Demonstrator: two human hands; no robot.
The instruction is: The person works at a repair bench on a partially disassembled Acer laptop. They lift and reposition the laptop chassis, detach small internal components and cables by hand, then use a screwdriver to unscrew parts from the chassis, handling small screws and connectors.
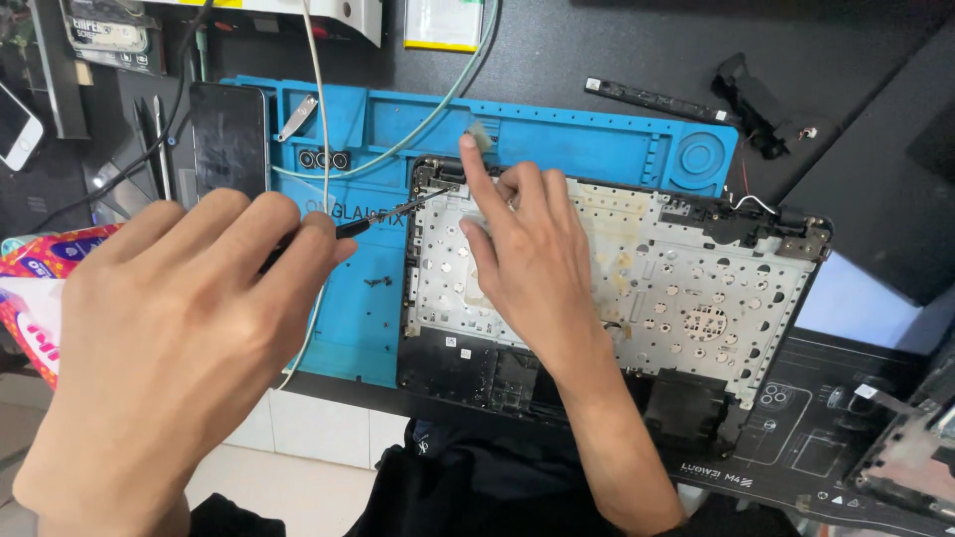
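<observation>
The blue repair mat (557, 149) carries the opened laptop chassis (696, 298), metal keyboard backplate up. The right hand (532, 268) rests flat on the plate, index finger extended toward its top-left corner, gripping nothing. The left hand (169, 348), fingers curled, holds a screwdriver (383, 217) whose tip meets that corner hinge.

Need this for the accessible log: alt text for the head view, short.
Seen from above, the left hand holds a thin black screwdriver aimed at the top-left corner of an opened laptop chassis, while the right hand rests on its metal plate, index finger pointing up. The chassis lies partly on a blue repair mat on a dark bench, with a dark phone at the mat's left end.
</observation>
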